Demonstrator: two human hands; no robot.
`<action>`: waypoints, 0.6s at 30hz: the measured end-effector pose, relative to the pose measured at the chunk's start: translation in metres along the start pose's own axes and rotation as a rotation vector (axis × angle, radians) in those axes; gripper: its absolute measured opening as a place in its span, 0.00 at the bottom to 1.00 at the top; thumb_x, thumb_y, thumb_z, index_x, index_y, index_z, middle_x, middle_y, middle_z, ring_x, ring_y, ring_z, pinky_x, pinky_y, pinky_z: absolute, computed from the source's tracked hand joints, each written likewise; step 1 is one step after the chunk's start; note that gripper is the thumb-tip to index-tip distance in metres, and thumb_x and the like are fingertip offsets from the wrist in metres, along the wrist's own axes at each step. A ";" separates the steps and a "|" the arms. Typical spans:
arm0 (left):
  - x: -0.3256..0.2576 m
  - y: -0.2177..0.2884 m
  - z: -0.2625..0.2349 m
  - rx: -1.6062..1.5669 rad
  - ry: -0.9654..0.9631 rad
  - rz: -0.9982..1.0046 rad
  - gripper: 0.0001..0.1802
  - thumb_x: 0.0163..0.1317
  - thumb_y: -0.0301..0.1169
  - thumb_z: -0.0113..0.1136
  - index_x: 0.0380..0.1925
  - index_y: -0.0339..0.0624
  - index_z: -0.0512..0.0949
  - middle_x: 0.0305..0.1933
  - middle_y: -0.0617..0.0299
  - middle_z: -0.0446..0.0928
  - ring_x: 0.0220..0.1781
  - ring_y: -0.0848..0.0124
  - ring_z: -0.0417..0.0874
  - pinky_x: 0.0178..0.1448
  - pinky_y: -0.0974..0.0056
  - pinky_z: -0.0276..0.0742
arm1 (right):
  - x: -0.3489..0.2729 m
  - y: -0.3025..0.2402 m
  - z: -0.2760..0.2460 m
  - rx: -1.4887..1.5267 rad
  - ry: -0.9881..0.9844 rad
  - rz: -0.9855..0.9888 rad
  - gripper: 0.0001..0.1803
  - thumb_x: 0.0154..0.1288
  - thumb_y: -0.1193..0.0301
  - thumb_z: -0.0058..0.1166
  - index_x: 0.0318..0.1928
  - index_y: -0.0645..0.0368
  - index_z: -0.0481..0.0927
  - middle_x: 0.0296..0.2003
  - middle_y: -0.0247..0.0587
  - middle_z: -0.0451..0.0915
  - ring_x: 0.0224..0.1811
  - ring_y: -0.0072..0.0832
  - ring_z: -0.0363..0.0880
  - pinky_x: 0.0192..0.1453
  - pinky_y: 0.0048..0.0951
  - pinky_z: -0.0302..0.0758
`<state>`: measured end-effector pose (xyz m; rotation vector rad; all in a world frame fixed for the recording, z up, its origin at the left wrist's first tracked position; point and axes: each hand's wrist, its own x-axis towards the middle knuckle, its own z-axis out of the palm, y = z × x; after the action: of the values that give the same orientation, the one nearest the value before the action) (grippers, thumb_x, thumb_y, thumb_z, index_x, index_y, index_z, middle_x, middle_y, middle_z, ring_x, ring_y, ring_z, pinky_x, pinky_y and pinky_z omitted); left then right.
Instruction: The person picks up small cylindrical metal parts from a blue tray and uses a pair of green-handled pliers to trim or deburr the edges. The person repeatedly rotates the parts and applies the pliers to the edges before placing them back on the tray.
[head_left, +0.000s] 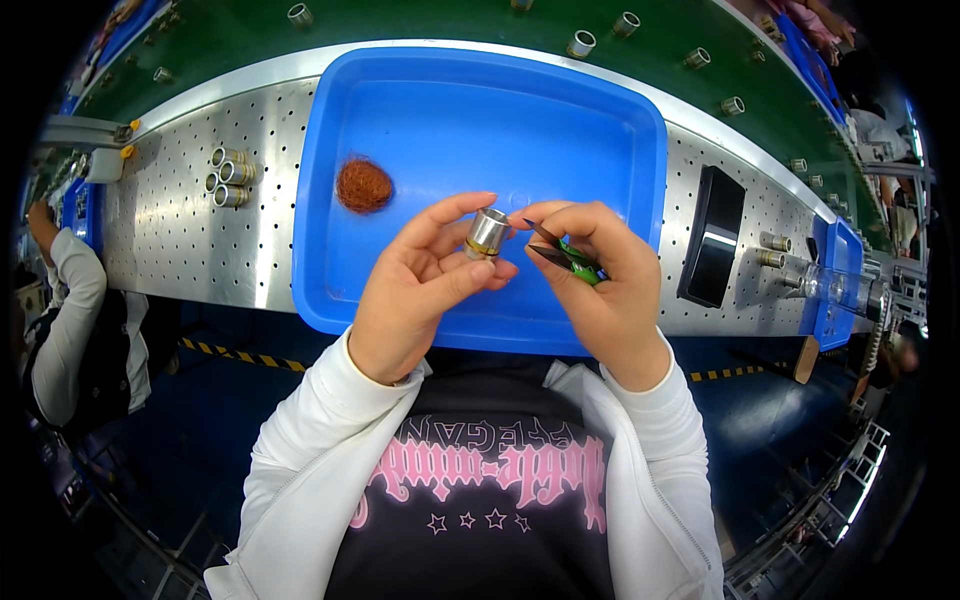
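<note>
Above the blue tray [308,210], my left hand [405,280] is closed round a short silver metal sleeve [488,228]. The sleeve has a brass-coloured band near its lower end and is held tilted, its open end up. My right hand [620,285] grips small green-handled snips [584,268], with dark pointed blades directed toward the sleeve. My right fingertips are close beside the sleeve's upper rim; whether they touch it I cannot tell. Inside the tray, left of my hands, lies a reddish-brown ball of tangled fine wire [364,185].
Several metal sleeves [229,190] stand on the perforated metal bench [180,220] at left. A black flat device [713,240], more sleeves [774,242] and a clear bottle [832,285] lie at right. Beyond the bench, a green belt [450,20] carries scattered sleeves. A co-worker's sleeved arm [78,310] is far left.
</note>
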<state>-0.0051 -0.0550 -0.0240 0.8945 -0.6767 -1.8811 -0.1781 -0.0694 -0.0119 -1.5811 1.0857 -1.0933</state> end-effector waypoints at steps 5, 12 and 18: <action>0.000 -0.002 -0.002 0.080 -0.024 0.030 0.24 0.59 0.19 0.51 0.57 0.35 0.64 0.49 0.51 0.74 0.43 0.69 0.80 0.47 0.70 0.76 | -0.001 -0.005 0.000 -0.048 -0.007 -0.032 0.15 0.44 0.87 0.52 0.36 0.63 0.74 0.37 0.44 0.79 0.36 0.34 0.80 0.40 0.26 0.76; -0.003 -0.001 0.002 0.240 -0.054 0.049 0.22 0.60 0.20 0.47 0.57 0.35 0.65 0.45 0.52 0.76 0.42 0.70 0.80 0.48 0.71 0.75 | -0.002 -0.009 -0.002 -0.137 0.002 -0.096 0.16 0.41 0.87 0.53 0.35 0.62 0.74 0.36 0.45 0.79 0.35 0.35 0.80 0.37 0.26 0.75; -0.004 0.001 0.001 0.237 -0.074 0.050 0.22 0.61 0.20 0.46 0.57 0.35 0.66 0.45 0.52 0.76 0.43 0.70 0.79 0.48 0.69 0.75 | -0.001 -0.006 -0.010 -0.168 0.062 -0.099 0.15 0.43 0.86 0.54 0.35 0.62 0.74 0.36 0.44 0.79 0.33 0.31 0.79 0.36 0.23 0.74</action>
<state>-0.0038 -0.0513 -0.0219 0.9509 -0.9741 -1.8218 -0.1865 -0.0688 -0.0045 -1.7592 1.1772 -1.1486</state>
